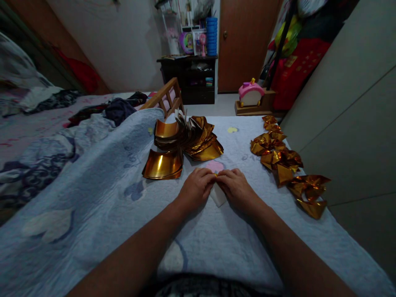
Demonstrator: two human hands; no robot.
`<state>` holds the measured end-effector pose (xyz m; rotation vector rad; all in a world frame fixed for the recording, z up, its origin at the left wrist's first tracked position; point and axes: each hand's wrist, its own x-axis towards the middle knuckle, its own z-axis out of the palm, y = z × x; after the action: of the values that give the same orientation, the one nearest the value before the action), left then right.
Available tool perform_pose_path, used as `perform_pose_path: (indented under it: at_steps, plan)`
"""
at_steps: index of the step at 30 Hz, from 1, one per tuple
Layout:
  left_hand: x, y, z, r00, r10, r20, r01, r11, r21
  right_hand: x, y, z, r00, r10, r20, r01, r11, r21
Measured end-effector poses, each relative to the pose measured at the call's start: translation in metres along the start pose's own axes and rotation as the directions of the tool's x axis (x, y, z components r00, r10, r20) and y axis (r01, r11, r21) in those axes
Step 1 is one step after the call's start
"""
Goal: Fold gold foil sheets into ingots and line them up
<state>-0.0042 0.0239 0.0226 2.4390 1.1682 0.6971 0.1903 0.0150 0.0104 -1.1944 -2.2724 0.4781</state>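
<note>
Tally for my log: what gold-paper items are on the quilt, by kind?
Heap of curled gold sheets: 1
Row of folded gold pieces: 1 (the pieces overlap, so they cannot be counted singly)
Paper pinched by left hand and right hand: 1
Total: 3

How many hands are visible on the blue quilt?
2. The left hand and the right hand meet fingertip to fingertip at the middle of the quilt, both pinching a white paper. No other hands show.
</note>
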Motion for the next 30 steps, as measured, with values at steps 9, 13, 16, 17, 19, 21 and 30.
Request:
perform_pose_path:
  at_steps: [9, 13, 16, 17, 19, 21, 30]
  plan:
    - [-0.004, 0.0, -0.007, 0.996, 0.033, 0.087, -0.029, 0.999, -0.045, -0.006, -0.011, -0.011, 0.997, -0.028, 0.076, 0.026, 0.999, 0.036]
    - [-0.005, 0.001, -0.011, 0.992, 0.074, 0.107, -0.067, 0.995, -0.07, -0.012, -0.019, -0.022, 0.99, -0.022, 0.141, 0.015, 0.999, 0.047]
    - [-0.006, 0.001, -0.013, 0.988, 0.087, 0.125, -0.076, 0.993, -0.092, -0.016, -0.022, -0.025, 0.98, -0.01, 0.2, 0.002, 0.999, 0.038]
    - [-0.006, 0.001, -0.013, 0.987, 0.09, 0.131, -0.077, 0.992, -0.099, -0.016, -0.022, -0.025, 0.978, -0.005, 0.21, -0.003, 0.999, 0.036]
    - [-0.006, 0.002, -0.014, 0.986, 0.092, 0.139, -0.077, 0.991, -0.114, -0.017, -0.022, -0.024, 0.977, 0.002, 0.212, -0.009, 0.999, 0.035]
    - [-0.006, 0.002, -0.015, 0.985, 0.091, 0.144, -0.072, 0.989, -0.129, -0.017, -0.021, -0.023, 0.979, -0.001, 0.203, -0.007, 0.999, 0.039]
    - [-0.01, 0.004, -0.022, 0.97, 0.071, 0.233, -0.025, 0.98, -0.198, -0.014, -0.022, -0.026, 0.989, -0.046, 0.141, 0.028, 0.991, 0.129]
